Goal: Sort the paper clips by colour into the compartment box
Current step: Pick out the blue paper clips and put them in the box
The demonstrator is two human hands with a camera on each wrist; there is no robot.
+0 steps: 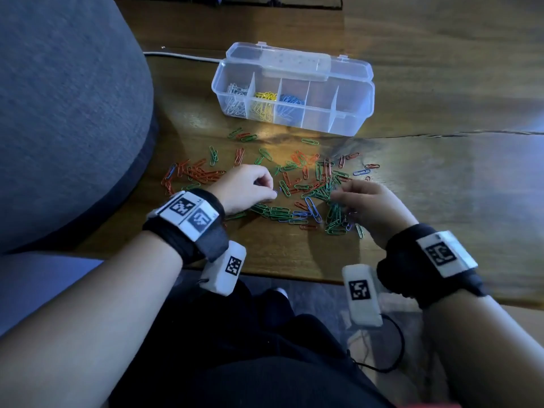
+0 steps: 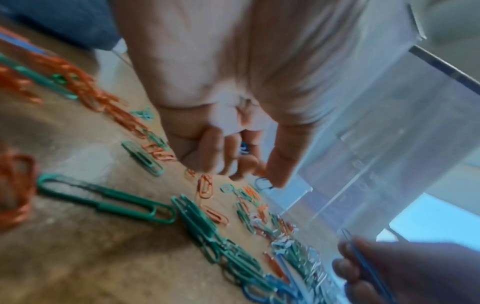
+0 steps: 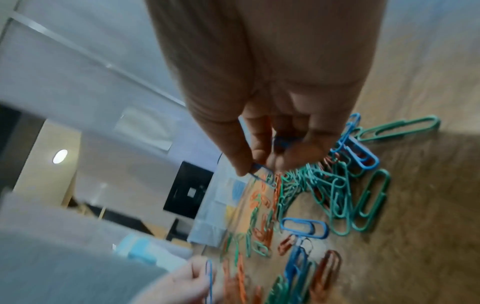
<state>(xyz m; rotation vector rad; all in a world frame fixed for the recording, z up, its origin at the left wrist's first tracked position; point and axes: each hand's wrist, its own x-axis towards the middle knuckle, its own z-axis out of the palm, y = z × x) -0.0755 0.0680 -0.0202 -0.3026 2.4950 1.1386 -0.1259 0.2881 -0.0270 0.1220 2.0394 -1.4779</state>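
A blue paper clip (image 3: 262,171) is pinched between thumb and fingertip of the right hand (image 1: 369,209), and more blue can be made out tucked in the curled palm; this is shown only in the right wrist view. The left hand (image 1: 247,187) is likewise closed, with a blue clip (image 2: 243,147) held inside the curled fingers, as seen at the middle of the left wrist view; in the head view only a faint blue tip is seen at its fingertips.

Around both hands, at the centre of the head view, the loose pile of clips (image 1: 297,184) is spread on the wooden table (image 1: 441,178): mostly green and orange, with a few blue ones (image 1: 313,209) between the hands. Above it, in the upper middle of the frame, the compartment box (image 1: 294,92) stands open, its lid tilted back. From the left, silver, yellow and blue clips are held in three compartments; the two on the right appear empty.

The step in hand is judged to be the gathering of blue clips. It would be done well if each clip were lifted free of the tangled green ones before being carried off, and if the handful were released only over the third compartment.

The box contents are shown clearly by the head view alone; the wrist views show it only as a blurred clear wall. A grey cushion (image 1: 64,113) fills the left of the head view.
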